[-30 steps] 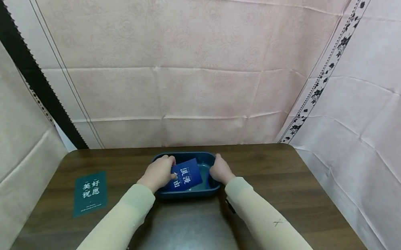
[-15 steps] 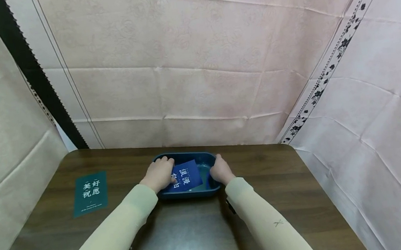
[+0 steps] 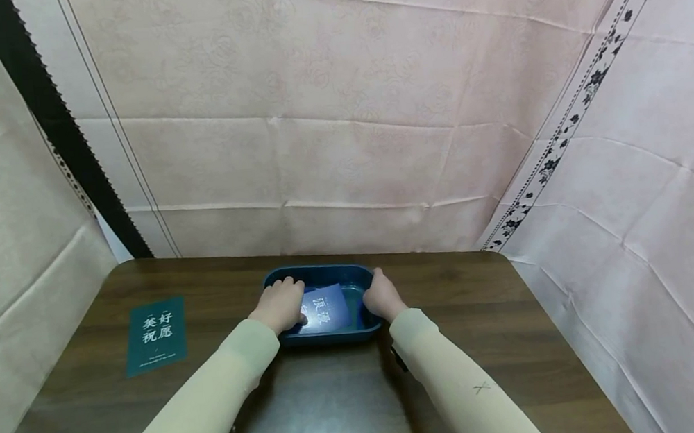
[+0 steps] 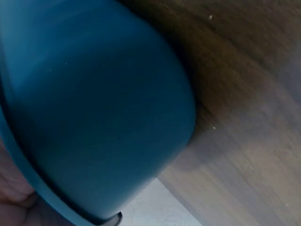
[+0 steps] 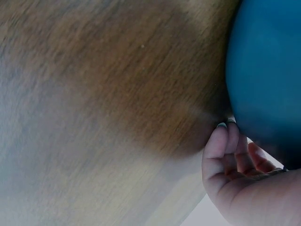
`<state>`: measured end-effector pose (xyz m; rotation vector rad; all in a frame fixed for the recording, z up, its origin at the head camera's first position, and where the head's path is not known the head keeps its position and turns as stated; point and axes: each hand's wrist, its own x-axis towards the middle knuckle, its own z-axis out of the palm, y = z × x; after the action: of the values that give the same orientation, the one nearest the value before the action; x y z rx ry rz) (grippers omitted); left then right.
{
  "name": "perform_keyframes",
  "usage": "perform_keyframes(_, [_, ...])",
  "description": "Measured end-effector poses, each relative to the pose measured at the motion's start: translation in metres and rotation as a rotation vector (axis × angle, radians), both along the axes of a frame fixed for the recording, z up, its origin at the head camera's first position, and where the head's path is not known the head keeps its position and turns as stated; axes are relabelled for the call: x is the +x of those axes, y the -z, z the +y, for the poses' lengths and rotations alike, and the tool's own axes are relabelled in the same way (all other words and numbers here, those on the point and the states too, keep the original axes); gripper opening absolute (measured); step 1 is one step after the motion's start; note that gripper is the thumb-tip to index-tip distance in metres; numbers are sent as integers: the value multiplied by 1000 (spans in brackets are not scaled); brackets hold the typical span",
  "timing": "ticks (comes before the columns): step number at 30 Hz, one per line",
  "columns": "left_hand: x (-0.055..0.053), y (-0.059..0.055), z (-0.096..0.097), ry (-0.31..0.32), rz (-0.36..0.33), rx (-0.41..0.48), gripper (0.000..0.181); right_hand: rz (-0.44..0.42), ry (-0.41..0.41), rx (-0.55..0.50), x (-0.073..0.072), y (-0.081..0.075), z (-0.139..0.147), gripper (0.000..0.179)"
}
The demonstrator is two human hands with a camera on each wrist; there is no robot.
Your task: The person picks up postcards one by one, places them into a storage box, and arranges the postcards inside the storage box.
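A dark blue tray (image 3: 327,338) with rounded corners sits near the far edge of the table. Inside it, my left hand (image 3: 282,305) pinches a blue card (image 3: 325,310) with white characters, thumb over its left edge. Glare washes out part of the card's print. In the left wrist view, the tray's outer wall (image 4: 108,103) fills much of the frame and a bit of the left hand (image 4: 14,193) shows behind the rim. My right hand (image 3: 383,295) grips the tray's right end. Its curled fingers (image 5: 218,143) lie against the outer wall from below in the right wrist view.
A green card (image 3: 155,336) with white characters lies on the brown wooden table (image 3: 472,344), left of the tray. Pale cloth (image 3: 340,140) hangs behind the table and along both sides.
My left hand has moved slightly right and down with the blue card, which has tilted and now catches a bright glare. The right hand stays on the tray's end.
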<state>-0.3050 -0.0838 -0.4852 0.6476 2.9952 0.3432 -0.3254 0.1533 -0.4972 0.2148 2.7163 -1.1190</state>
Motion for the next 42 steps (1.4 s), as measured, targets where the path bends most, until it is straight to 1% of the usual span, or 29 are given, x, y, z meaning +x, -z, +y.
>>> perform_keyframes(6, [1, 0, 1, -6, -40, -8, 60, -1, -5, 9, 0, 1, 0, 65])
perform_keyframes(16, [-5, 4, 2, -4, -52, -41, 54, 9, -7, 37, -3, 3, -1, 64])
perform_keyframes(24, [-7, 9, 2, -5, -61, -59, 52, 15, -7, 27, -3, 4, -1, 64])
perform_keyframes(28, [-6, 8, 2, -12, -71, -59, 52, 14, -5, 24, -4, 4, 0, 65])
perform_keyframes(33, [-4, 5, 3, -14, -63, -67, 51, 11, -2, 22, -4, 4, 0, 64])
perform_keyframes(37, [-1, 3, 2, 9, -32, -83, 52, 8, -2, 30, -3, 4, 0, 65])
perform_keyframes(40, [0, 0, 1, 24, -10, -65, 53, 9, -5, 30, -3, 3, 0, 65])
perform_keyframes(42, [2, -3, -2, 25, 4, -34, 51, 10, -6, 24, -2, 2, -1, 65])
